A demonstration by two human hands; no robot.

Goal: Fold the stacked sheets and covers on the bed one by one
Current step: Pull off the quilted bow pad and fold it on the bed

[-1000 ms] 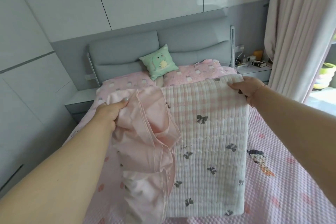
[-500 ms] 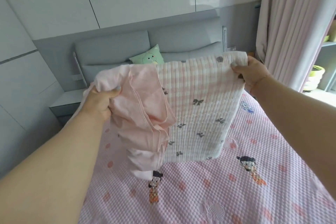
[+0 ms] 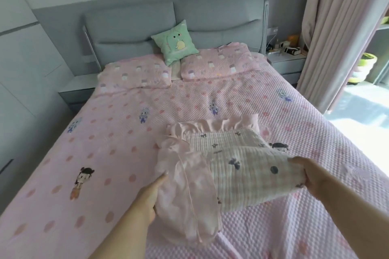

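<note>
A white quilted cover (image 3: 242,162) with grey bow prints and a pink ruffled edge lies partly on the bed (image 3: 126,132), its far end resting on the pink bedspread. My left hand (image 3: 151,193) holds the near left corner, where the plain pink ruffle hangs in a bunch. My right hand (image 3: 303,172) grips the near right corner, fingers curled round the quilted edge. The near half of the cover is lifted a little above the bed between both hands.
Two pink pillows (image 3: 216,65) and a green cushion (image 3: 174,42) sit at the grey headboard. Bedside tables stand on both sides; the right one (image 3: 284,59) carries small items. A curtain (image 3: 336,27) hangs at the right beside a bright window.
Both hands have come down from chest height toward the bed. The cover, held up and hanging before, now lies with its far end on the bedspread.
</note>
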